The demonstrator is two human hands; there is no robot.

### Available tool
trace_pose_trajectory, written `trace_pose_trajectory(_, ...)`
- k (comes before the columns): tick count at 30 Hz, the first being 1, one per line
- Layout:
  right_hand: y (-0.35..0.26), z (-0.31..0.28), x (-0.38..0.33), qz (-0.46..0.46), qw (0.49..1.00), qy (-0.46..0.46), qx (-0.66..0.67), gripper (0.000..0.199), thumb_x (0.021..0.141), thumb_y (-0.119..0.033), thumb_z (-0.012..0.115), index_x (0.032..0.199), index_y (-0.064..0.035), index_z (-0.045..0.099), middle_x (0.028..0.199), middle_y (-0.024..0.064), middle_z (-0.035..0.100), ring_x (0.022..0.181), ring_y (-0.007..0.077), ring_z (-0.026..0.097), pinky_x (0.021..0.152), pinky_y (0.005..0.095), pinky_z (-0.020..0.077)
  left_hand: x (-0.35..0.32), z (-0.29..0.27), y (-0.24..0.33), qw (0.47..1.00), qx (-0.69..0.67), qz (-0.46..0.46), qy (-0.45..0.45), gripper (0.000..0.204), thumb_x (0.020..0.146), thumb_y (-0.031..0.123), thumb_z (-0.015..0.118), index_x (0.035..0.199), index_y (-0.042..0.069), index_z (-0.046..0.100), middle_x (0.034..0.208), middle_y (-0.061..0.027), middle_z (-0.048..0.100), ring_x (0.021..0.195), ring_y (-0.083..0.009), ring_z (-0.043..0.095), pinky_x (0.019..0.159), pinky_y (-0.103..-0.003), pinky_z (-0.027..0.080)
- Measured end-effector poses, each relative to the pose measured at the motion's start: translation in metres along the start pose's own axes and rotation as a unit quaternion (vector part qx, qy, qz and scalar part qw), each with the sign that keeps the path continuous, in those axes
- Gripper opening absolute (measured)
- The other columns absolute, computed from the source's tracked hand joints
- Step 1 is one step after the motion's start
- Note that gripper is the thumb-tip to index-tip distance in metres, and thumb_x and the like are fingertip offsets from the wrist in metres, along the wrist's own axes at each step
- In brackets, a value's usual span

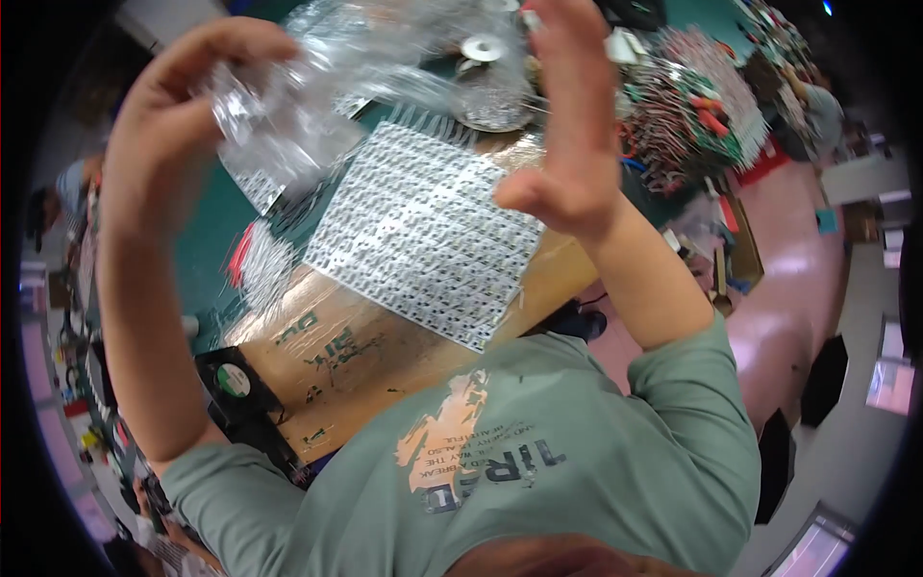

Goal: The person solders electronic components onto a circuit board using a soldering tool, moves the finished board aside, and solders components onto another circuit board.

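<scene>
My left hand (154, 144) is raised at the upper left, its fingers curled round crumpled clear plastic film (279, 115). The film stretches up and to the right, blurred by motion. My right hand (582, 144) is up at the top centre with fingers stretched out and thumb apart. Nothing shows in its palm, though its fingertips reach the top edge. Between and below the hands lies a white panel of small circuit boards (423, 231), set in rows, with thin wires along its far edge. Another panel (258, 188) is partly under the film.
Brown cardboard (336, 356) covers the near edge of the green table (204, 255). A bundle of white and red wires (264, 267) lies at left, near a black round device (233, 381). A white spool (483, 48) and a wire coil (495, 101) stand behind; piled wires (668, 120) are at right.
</scene>
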State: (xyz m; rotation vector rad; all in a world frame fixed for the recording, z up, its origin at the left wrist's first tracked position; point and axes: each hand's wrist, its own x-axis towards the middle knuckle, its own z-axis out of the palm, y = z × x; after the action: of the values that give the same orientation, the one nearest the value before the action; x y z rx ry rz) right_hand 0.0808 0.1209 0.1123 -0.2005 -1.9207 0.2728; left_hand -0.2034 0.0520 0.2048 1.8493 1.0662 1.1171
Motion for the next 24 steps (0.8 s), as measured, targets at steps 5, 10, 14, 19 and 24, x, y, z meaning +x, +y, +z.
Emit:
trace_pose_trajectory(5,-0.040,0.018,-0.016,0.323,0.767,-0.043,0.553,0.073,0.085,-0.051,0.062,0.136,-0.0043,0.038,0.116,0.0096,0.056,0.106,0.0220,0.057,0.089,0.0354,0.0476,0.008,0.103,0.006,0.978,-0.196,0.064,-0.008,0.022,0.083,0.010,0.063,0.102,0.000,0.062,0.109,-0.0090,0.059,0.092,-0.0157,0.060,0.079,-0.027,0.048)
trace_pose_trajectory(10,-0.053,-0.003,-0.045,0.480,0.606,0.073,0.630,0.068,0.081,-0.070,0.049,0.119,-0.0146,0.055,0.102,0.0054,0.063,0.092,0.0192,0.062,0.069,0.0414,0.0557,0.024,0.140,-0.012,0.751,0.496,0.431,0.055,0.025,0.070,0.004,0.065,0.094,0.005,0.068,0.103,-0.0103,0.065,0.086,-0.0221,0.062,0.079,-0.035,0.048)
trace_pose_trajectory(14,-0.051,-0.021,-0.058,0.534,0.578,0.190,0.587,0.067,0.079,-0.070,0.054,0.110,-0.0103,0.055,0.099,0.0092,0.065,0.087,0.0184,0.065,0.074,0.0310,0.0528,0.005,0.196,-0.015,0.795,0.448,0.403,-0.060,0.031,0.066,0.001,0.064,0.096,0.007,0.069,0.108,-0.0105,0.065,0.095,-0.0238,0.063,0.085,-0.037,0.045)
trace_pose_trajectory(19,-0.050,-0.039,-0.063,0.562,0.508,0.221,0.614,0.036,0.087,-0.038,0.063,0.102,-0.0068,0.055,0.080,0.0080,0.063,0.062,0.0180,0.061,0.056,0.0294,0.0501,-0.016,0.222,-0.014,0.873,0.365,0.298,-0.126,0.035,0.067,-0.001,0.060,0.101,0.005,0.066,0.105,-0.0129,0.065,0.096,-0.0279,0.064,0.083,-0.041,0.048)
trace_pose_trajectory(24,-0.021,-0.058,-0.096,0.504,0.546,0.325,0.584,0.025,0.090,-0.033,0.059,0.088,-0.0092,0.053,0.063,0.0000,0.048,0.046,0.0105,0.041,0.042,0.0258,0.0335,-0.026,0.216,-0.024,0.866,0.254,0.430,-0.043,0.038,0.087,0.024,0.059,0.116,-0.001,0.053,0.119,-0.0233,0.053,0.112,-0.0448,0.052,0.097,-0.057,0.040)
